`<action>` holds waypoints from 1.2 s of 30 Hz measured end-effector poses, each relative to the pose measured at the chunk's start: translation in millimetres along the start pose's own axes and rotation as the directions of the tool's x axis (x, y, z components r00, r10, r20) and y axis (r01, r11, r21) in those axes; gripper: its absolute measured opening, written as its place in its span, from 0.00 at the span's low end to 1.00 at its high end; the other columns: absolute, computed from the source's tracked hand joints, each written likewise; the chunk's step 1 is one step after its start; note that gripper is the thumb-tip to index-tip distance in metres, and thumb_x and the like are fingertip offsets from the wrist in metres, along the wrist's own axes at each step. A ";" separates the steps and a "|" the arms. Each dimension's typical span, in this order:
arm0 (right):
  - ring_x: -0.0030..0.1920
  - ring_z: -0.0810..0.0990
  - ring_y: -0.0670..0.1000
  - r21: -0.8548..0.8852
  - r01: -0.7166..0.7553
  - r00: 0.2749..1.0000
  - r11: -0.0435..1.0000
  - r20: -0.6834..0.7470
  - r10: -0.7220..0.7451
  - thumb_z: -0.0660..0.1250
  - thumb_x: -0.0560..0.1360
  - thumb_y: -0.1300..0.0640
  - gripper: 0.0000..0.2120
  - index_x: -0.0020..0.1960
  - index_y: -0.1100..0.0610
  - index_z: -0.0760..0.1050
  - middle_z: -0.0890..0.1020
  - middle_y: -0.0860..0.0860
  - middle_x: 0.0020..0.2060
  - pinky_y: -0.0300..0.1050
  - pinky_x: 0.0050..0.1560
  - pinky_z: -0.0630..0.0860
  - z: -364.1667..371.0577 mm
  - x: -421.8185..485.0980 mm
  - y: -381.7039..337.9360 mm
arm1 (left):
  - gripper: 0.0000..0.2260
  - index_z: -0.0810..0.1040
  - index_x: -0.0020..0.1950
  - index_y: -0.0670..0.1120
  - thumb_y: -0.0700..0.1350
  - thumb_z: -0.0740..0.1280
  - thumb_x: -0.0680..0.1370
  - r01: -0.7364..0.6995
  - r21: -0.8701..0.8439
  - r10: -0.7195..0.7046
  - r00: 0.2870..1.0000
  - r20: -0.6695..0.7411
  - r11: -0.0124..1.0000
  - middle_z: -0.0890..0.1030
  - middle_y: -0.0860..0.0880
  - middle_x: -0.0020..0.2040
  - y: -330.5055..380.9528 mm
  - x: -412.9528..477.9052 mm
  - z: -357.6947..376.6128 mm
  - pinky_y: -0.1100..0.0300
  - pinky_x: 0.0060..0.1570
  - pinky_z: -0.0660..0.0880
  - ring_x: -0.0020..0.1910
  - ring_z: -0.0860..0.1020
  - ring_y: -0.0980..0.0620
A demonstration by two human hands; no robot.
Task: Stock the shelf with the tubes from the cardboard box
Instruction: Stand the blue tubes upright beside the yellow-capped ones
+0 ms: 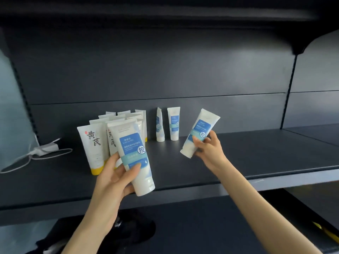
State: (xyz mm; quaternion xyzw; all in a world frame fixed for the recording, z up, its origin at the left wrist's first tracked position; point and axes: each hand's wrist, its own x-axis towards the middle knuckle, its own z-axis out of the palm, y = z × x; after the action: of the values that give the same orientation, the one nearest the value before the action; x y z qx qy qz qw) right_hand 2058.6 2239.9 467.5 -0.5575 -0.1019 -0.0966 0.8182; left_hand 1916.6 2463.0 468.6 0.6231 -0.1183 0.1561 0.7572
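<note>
Left hand (113,173) grips a blue-label tube (134,154), cap down, at the shelf (183,158) front edge. Right hand (209,149) pinches a second tube (200,132), tilted above the shelf.

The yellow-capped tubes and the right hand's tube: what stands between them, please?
Two blue-labelled tubes stand there on the shelf, seen in the head view.
</note>
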 end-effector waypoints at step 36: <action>0.56 0.76 0.56 -0.752 -0.072 0.997 0.655 -0.059 0.042 0.71 0.73 0.51 0.25 0.64 0.62 0.70 0.76 0.56 0.60 0.43 0.49 0.70 -47.6 210.8 64.9 | 0.19 0.76 0.60 0.52 0.39 0.66 0.70 -0.162 0.191 0.204 0.952 -0.227 0.968 0.83 0.49 0.55 -1.6 39.0 34.4 0.52 0.47 0.80 0.53 0.82 0.50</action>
State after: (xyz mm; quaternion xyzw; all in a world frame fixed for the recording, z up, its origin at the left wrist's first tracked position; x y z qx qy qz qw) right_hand 2281.6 2209.5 450.4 -0.8473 -0.0205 -0.1144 0.5183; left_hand 1953.8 2432.4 488.4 0.6478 -0.0677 0.3112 0.6921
